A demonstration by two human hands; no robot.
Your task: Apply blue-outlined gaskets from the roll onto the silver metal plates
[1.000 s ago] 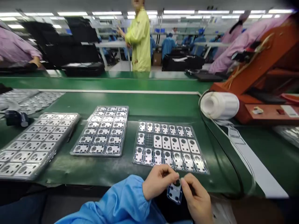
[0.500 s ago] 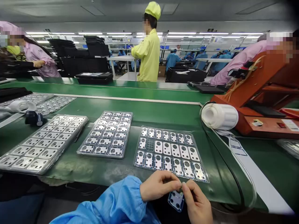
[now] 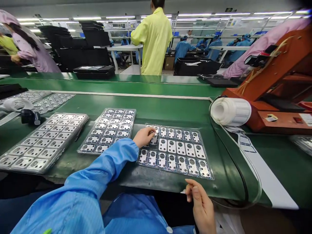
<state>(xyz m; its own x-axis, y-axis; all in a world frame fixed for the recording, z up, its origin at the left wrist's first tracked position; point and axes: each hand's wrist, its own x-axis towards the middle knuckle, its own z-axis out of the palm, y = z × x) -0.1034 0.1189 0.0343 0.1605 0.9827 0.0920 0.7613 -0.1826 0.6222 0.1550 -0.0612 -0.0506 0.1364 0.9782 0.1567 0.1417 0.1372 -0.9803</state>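
Observation:
My left hand [image 3: 143,137] reaches over the clear plastic tray [image 3: 175,179] in front of me. Its fingers pinch a small silver plate [image 3: 154,139] with a dark blue edge and round holes, tilted at the left of the tray's middle row. Other such plates [image 3: 180,148] lie in rows in the tray. Near the table's front edge is my right hand [image 3: 201,205], forefinger stretched and the other fingers curled. A small white scrap [image 3: 183,191] shows at its fingertips; how it is held is hard to see.
Two more filled trays, a middle one [image 3: 110,129] and a left stack [image 3: 47,138], lie to the left. A white label roll [image 3: 230,112] stands by an orange machine [image 3: 285,122], with cables [image 3: 234,162] looping down. Co-workers, one in yellow [image 3: 156,42], are beyond the bench.
My left hand has moved forward and left from my right hand, carrying the plate to the tray's gap. My right hand has come away from the plate, near the front edge.

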